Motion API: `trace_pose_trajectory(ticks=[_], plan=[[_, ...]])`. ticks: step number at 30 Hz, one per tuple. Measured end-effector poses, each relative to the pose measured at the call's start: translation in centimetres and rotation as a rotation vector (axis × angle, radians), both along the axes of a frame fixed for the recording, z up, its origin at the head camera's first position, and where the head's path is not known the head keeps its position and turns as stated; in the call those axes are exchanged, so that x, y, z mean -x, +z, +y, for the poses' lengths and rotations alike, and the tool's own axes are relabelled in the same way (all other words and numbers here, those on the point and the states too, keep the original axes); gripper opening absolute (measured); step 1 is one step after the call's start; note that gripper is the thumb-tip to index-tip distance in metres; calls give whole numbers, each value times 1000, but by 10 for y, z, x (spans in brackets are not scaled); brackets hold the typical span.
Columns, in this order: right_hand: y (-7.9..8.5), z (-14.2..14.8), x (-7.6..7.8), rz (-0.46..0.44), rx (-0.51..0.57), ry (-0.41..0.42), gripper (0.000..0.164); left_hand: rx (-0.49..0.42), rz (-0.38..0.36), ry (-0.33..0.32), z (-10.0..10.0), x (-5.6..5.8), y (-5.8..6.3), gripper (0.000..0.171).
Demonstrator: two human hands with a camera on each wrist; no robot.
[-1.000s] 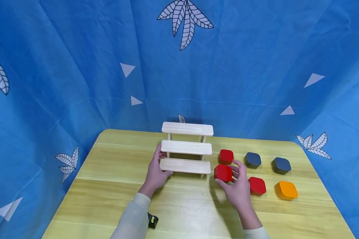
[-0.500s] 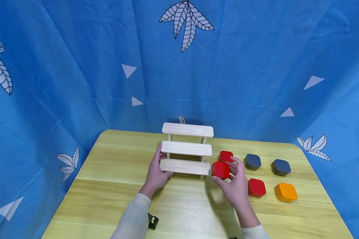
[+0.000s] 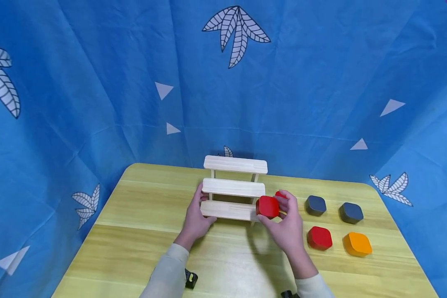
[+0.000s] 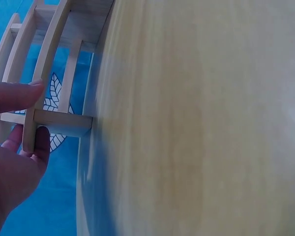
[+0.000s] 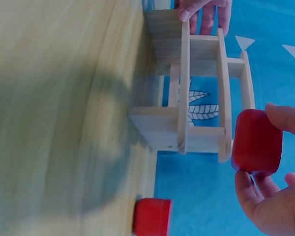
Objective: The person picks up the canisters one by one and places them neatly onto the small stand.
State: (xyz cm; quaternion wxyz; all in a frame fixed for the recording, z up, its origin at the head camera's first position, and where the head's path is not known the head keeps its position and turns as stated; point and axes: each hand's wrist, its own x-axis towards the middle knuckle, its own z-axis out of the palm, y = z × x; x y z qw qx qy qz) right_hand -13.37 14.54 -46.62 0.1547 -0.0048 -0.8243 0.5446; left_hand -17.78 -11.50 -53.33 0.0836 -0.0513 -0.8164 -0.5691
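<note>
A pale wooden three-tier stand [image 3: 234, 187] stands near the back of the table. My left hand [image 3: 196, 221] grips the left end of its lowest board. In the left wrist view the thumb lies on one face of that board [image 4: 51, 49] and fingertips on the other. Between thumb and fingers, my right hand [image 3: 288, 229] pinches a red rounded-square block [image 3: 267, 207]. That block is held up at the stand's right end, overlapping the lowest board in the head view. Another red block [image 3: 280, 194] sits behind the right hand, mostly hidden.
On the table [image 3: 134, 231] to the right sit a third red block [image 3: 319, 238], an orange block [image 3: 357, 244] and two dark grey-blue blocks, one nearer [image 3: 315, 205] and one farther right [image 3: 351, 212]. A blue leaf-patterned cloth [image 3: 301, 91] hangs behind the table.
My right hand has moved left and slightly away from me with the red block, from beside the stand to its right end. The left hand has kept its grip on the stand.
</note>
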Motion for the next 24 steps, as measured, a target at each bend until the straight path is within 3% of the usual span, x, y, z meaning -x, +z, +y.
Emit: trace_pose_trajectory(ticks=[12, 24], plan=[[11, -18, 7, 56, -16, 50, 92, -20, 24, -13, -1, -3, 1, 119], [13, -31, 16, 18, 20, 76, 91, -7, 31, -19, -2, -3, -2, 118]])
